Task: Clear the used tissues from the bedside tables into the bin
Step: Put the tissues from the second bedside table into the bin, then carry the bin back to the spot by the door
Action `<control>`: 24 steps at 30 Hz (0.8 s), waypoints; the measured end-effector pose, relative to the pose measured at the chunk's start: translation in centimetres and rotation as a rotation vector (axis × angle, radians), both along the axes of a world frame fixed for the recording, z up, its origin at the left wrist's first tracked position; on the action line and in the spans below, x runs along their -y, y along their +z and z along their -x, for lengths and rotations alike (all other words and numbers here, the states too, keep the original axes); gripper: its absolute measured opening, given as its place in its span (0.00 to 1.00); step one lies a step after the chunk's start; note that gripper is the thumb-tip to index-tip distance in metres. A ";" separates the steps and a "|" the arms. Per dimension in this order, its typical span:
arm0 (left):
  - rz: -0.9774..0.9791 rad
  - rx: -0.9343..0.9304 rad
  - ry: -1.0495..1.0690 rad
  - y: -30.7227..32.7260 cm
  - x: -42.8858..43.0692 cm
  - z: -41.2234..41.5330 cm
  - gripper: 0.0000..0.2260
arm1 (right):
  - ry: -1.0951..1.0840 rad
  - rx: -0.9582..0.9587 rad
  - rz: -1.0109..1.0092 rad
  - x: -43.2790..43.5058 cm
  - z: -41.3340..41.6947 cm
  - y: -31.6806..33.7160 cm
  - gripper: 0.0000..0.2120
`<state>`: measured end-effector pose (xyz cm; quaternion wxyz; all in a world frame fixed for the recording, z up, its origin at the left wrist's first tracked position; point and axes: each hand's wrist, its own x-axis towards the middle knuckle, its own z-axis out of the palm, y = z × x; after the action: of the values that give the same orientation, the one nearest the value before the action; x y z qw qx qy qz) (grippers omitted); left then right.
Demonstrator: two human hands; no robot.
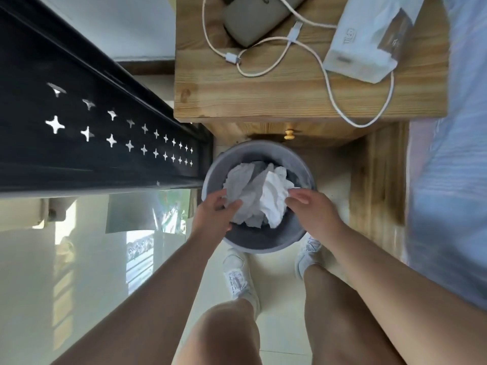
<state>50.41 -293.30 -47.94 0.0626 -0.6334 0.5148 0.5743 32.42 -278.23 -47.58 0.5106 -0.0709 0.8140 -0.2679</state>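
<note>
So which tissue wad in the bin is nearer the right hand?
The white wad: it meets the right hand's fingertips over the bin, while the grey wad, in shade, is held by the left hand.

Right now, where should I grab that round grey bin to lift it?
Take the round grey bin by its rim, left and right sides, from above: it stands upright and open, the wooden bedside table crowds its far side, and white crumpled tissues fill the middle.
</note>
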 end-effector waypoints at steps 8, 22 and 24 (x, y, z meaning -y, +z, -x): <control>0.348 0.222 0.021 -0.1 1.7 0.2 0.28 | -0.177 -0.304 -0.012 -2.0 1.7 -0.8 0.23; 0.024 0.180 0.045 -2.5 2.7 -0.7 0.18 | -0.212 0.041 -0.070 -1.7 2.9 -3.9 0.16; -0.002 0.158 0.086 0.1 1.9 -1.0 0.17 | -0.228 0.043 -0.069 -2.2 2.9 -1.1 0.16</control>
<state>51.38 -295.20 -47.88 0.0790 -0.6980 0.4801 0.5254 29.55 -275.98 -48.66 0.4962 0.0455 0.8144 -0.2976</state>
